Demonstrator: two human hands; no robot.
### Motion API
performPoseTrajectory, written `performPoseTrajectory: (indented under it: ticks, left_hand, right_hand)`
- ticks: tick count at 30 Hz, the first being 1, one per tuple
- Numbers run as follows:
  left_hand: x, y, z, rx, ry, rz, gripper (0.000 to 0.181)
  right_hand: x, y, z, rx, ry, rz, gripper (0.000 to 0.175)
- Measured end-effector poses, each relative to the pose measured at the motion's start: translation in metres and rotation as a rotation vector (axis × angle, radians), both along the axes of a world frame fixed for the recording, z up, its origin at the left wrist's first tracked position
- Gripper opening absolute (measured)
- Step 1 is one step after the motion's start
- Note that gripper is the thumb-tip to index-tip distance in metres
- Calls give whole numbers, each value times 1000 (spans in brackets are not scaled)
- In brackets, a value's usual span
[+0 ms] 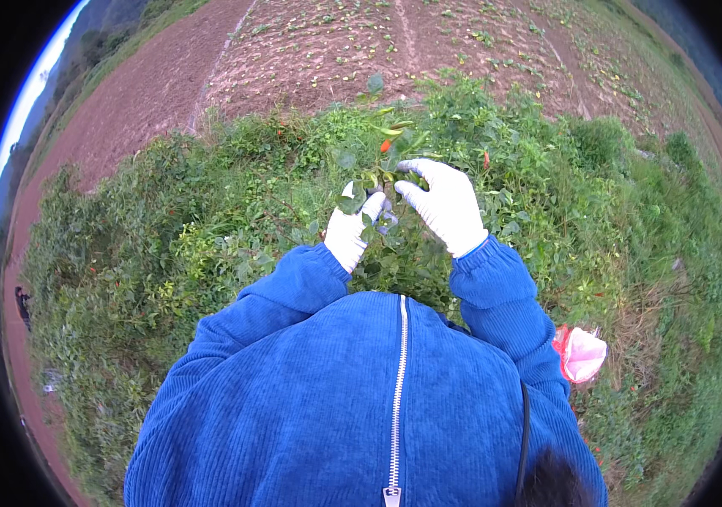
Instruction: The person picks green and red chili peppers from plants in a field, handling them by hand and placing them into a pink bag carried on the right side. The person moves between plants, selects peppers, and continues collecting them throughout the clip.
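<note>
Both my hands wear white gloves and meet at the top of a chili pepper plant. My left hand (353, 229) grips its leafy branch (373, 180), whose leaves partly cover the fingers. To the right, my right hand (445, 198) curls thumb and forefinger around green pods or leaves (420, 182) on this branch; the exact contact is hidden. Just above the fingers, one orange-red chili pepper (386, 146) hangs among slender green chili peppers (389, 131). A broad leaf (375, 83) stands up at the branch's tip.
Dense pepper plants and weeds (221, 190) surround me. Another red chili pepper (486, 160) shows right of my right hand. A pink and red bag (583, 356) lies by my right elbow. Beyond is a tilled field (310, 57) with small plants. A person (22, 307) stands far left.
</note>
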State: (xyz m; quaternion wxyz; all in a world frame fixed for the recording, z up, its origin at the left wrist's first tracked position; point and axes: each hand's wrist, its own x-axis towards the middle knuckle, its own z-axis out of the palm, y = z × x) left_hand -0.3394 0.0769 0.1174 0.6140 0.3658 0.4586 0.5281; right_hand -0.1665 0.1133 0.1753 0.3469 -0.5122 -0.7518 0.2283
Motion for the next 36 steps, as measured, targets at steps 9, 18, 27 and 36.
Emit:
performPoseTrajectory:
  ticks: [9,18,27,36]
  left_hand:
    - [-6,-8,8,38,52,-146,28]
    - [-30,6,10,215,455,16,56]
    - [-37,45,31,128,225,-516,38]
    - [-17,37,10,152,93,-390,35]
  right_hand:
    - [-7,4,-18,76,-76,61,29]
    - [-3,-5,11,-24,-184,142,31]
    - [14,-24,22,-78,-198,161,25]
    - [12,-33,17,-24,-83,91,27]
